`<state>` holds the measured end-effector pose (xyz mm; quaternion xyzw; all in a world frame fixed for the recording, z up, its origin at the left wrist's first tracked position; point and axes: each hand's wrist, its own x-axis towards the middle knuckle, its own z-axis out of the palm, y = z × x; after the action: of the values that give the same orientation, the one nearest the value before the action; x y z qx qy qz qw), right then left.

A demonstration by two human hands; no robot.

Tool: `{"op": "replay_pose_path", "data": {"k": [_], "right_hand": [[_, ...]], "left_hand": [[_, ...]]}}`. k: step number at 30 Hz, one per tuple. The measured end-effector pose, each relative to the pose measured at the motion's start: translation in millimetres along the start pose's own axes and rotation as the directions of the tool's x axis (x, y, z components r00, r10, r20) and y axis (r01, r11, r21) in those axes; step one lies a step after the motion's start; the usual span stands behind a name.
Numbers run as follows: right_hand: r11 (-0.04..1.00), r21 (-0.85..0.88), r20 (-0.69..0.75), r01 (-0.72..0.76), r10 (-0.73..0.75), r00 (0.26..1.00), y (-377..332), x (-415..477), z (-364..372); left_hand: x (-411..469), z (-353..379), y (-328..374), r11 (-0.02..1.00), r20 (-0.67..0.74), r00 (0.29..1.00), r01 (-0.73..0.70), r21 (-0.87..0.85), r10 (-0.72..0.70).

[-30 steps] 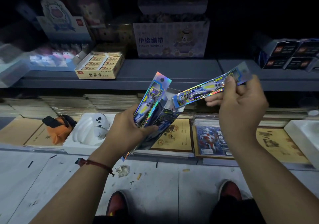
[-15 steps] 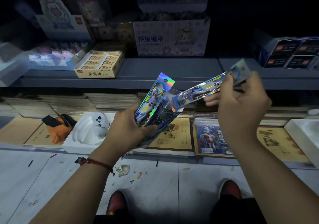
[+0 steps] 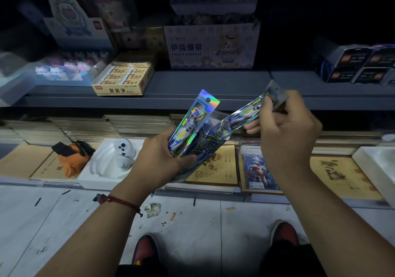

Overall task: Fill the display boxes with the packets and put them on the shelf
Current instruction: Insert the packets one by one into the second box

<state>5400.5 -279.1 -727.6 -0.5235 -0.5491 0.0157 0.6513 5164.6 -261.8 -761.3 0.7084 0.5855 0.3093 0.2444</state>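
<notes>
Bundle of packets mid-air before the shelf edge, above the notebooks. Left hand grips its lower end, fingers curled round, thumb across the front. Right hand pinches one packet by its top end, angled off the bundle. Risk: glossy film, loosely fanned; a slack grip could let packets slide to the floor. Their destination: cannot tell, too dim.

You have two hands up: your left hand grips a bunch of packets, number unclear, and your right hand pinches one single packet. The shelf carries one yellow box, one bandage box and four dark boxes. Two red shoes show below.
</notes>
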Motion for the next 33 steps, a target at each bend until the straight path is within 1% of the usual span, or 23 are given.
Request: {"op": "replay_pose_path", "data": {"k": [3,5,6,7,8,10,11,13,16,20,23,25,28,30,33], "right_hand": [[0.958,-0.195,0.116,0.209,-0.189,0.975,-0.5,-1.9,-0.1],[0.915,-0.278,0.248,0.293,-0.226,0.942,-0.2,-7.3,3.8],[0.902,-0.307,0.327,0.304,-0.201,0.924,0.2,-10.8,7.0],[0.899,-0.328,0.389,0.289,-0.150,0.909,0.6,-14.4,10.4],[0.914,-0.331,0.418,0.236,-0.082,0.905,2.3,-17.4,13.3],[0.963,-0.262,0.400,0.068,0.045,0.915,5.1,-19.7,17.2],[0.974,-0.226,0.377,0.018,0.071,0.923,5.4,-19.2,18.1],[0.980,-0.201,0.347,0.012,0.059,0.936,5.0,-17.4,18.2],[0.974,-0.225,0.380,0.021,0.068,0.923,5.7,-18.1,18.0],[0.955,-0.293,0.410,-0.046,0.169,0.896,7.9,-24.0,20.6],[0.933,-0.337,0.363,-0.131,0.256,0.896,8.8,-24.3,21.8],[0.896,-0.375,0.329,-0.236,0.367,0.870,10.7,-22.7,22.5],[0.841,-0.375,0.342,-0.390,0.517,0.785,11.2,-20.4,22.2],[0.821,-0.347,0.374,-0.454,0.565,0.736,10.9,-19.4,20.6],[0.822,-0.310,0.406,-0.478,0.569,0.715,11.0,-19.1,19.6]], "left_hand": [[0.1,-1.2,0.0,1.000,0.002,1.000,0.013,-0.016,-0.013],[0.7,-0.8,1.1,1.000,0.003,1.000,0.010,-0.007,-0.010],[0.9,-0.5,2.0,1.000,0.004,1.000,0.010,-0.003,-0.010],[0.9,-0.3,2.7,1.000,0.004,1.000,0.010,-0.004,-0.010],[1.2,0.0,3.1,1.000,0.004,1.000,0.010,-0.007,-0.010],[1.2,0.2,2.9,1.000,-0.002,1.000,0.016,-0.003,-0.016],[0.9,0.1,3.0,1.000,-0.004,1.000,0.017,0.000,-0.017],[0.7,0.1,2.4,1.000,-0.002,1.000,0.010,0.001,-0.010],[0.5,-0.8,2.3,1.000,0.003,1.000,0.002,0.009,-0.002],[-1.3,0.4,4.6,1.000,0.008,1.000,-0.008,0.028,0.008],[-3.9,2.9,7.1,0.999,0.017,0.999,-0.028,0.019,0.028],[-5.2,5.1,8.6,0.998,0.019,0.998,-0.059,0.017,0.059],[-5.7,6.9,9.9,0.995,0.021,0.995,-0.095,0.034,0.094],[-5.9,6.7,10.1,0.994,0.031,0.995,-0.101,0.037,0.100],[-6.1,6.3,9.7,0.994,0.033,0.994,-0.105,0.040,0.103]]}}
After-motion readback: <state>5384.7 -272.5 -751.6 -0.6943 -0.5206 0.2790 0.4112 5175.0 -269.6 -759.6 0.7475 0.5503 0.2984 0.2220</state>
